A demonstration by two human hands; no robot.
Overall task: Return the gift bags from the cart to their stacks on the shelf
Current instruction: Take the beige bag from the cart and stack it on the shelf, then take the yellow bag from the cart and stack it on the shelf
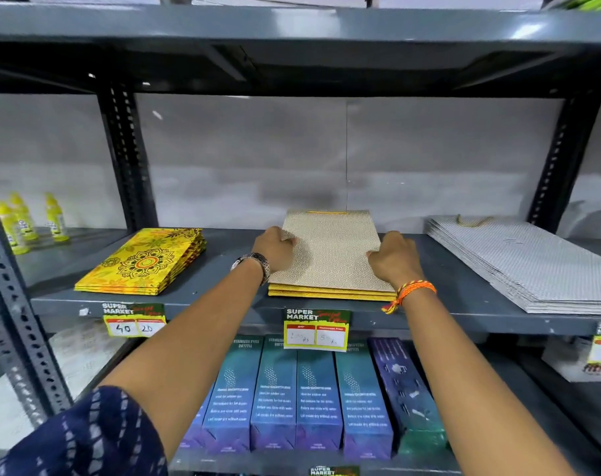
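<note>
A stack of flat gold patterned gift bags lies in the middle of the grey metal shelf. My left hand grips the top bag's left edge. My right hand presses on its right edge, fingers curled over it. To the left lies a stack of yellow mandala gift bags. To the right lies a stack of silver patterned gift bags. The cart is out of view.
Yellow bottles stand at the far left on the same level. Blue and purple bottle boxes fill the shelf below. Price tags hang on the shelf's front edge. Slotted uprights frame the bay.
</note>
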